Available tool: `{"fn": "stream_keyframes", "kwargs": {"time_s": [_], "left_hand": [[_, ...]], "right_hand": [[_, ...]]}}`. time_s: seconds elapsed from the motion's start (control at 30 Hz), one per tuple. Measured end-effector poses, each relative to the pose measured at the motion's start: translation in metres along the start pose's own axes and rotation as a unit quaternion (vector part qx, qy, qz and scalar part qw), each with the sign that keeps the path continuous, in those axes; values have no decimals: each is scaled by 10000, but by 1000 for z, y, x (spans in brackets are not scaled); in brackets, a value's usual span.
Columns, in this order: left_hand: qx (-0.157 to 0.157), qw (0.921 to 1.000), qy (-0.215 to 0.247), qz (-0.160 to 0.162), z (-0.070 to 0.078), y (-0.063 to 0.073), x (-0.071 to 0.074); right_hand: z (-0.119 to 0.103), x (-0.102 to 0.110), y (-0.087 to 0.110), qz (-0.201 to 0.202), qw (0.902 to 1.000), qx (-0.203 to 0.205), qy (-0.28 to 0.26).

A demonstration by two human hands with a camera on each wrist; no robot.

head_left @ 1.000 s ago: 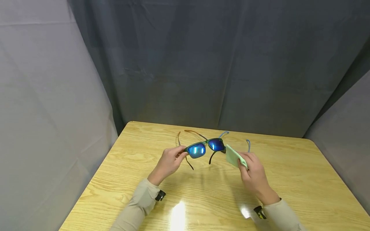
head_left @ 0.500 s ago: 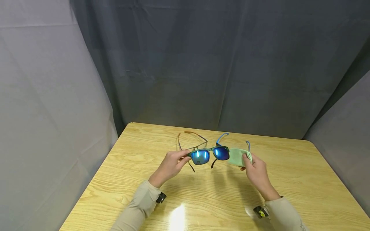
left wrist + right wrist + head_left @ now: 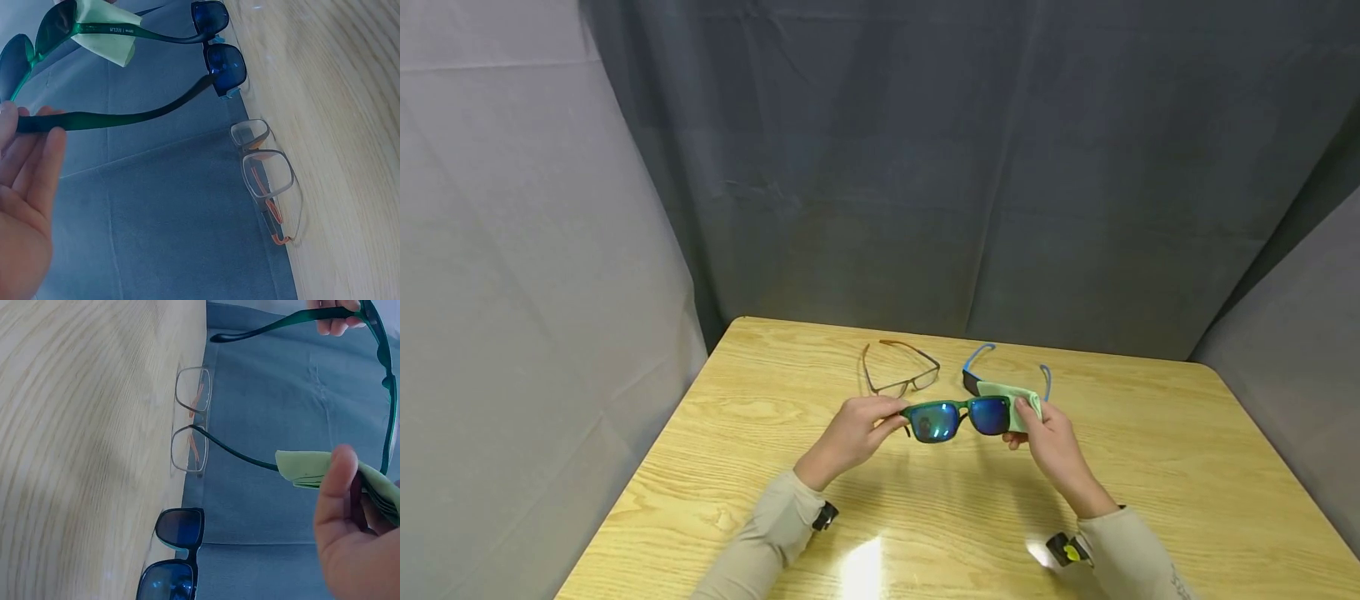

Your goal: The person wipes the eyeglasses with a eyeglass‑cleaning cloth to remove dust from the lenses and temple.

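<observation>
Green-framed sunglasses (image 3: 934, 422) with mirrored blue lenses are held above the table, lenses facing the head camera and temples unfolded. My left hand (image 3: 853, 433) pinches them at the left hinge corner, fingertips on the temple (image 3: 94, 120) in the left wrist view. At their other end, my right hand (image 3: 1058, 450) pinches a folded light green cloth (image 3: 1026, 407) between thumb and fingers. In the right wrist view the cloth (image 3: 303, 465) lies around the right temple (image 3: 240, 454) near its hinge. How firmly the fingers press through the cloth is hidden.
Behind the held pair, thin-framed eyeglasses (image 3: 927, 379) with orange temple tips stand on the wooden table (image 3: 760, 400). To their right are dark-lensed sunglasses (image 3: 971, 383) with blue temples, partly covered by the cloth. A dark curtain (image 3: 880, 208) hangs behind the table.
The green sunglasses have moved right and down with my left hand and turned more level. The cloth in my right hand has come from beside their right end to meet the temple there.
</observation>
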State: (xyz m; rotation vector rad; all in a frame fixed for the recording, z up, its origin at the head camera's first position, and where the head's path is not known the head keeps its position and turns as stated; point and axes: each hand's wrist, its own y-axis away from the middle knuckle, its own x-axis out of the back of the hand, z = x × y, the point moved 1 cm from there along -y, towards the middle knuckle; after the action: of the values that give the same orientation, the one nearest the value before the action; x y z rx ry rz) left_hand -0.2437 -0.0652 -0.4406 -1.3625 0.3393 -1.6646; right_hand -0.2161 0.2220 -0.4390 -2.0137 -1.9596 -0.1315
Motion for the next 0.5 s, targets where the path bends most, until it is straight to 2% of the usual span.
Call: {"fn": "stream_keyframes", "kwargs": {"time_s": [0.2, 0.3, 0.43, 0.5], "left_hand": [[45, 9998, 136, -114, 2, -1, 0], [90, 9999, -41, -118, 1, -1, 0], [263, 9994, -163, -163, -1, 1, -2], [433, 9986, 59, -298, -1, 2, -2]], "right_hand": [[0, 0, 1, -179, 9989, 180, -389], [0, 0, 2, -181, 9985, 171, -485], [2, 1, 3, -144, 9985, 213, -482], [3, 1, 3, -119, 9986, 253, -458]]}}
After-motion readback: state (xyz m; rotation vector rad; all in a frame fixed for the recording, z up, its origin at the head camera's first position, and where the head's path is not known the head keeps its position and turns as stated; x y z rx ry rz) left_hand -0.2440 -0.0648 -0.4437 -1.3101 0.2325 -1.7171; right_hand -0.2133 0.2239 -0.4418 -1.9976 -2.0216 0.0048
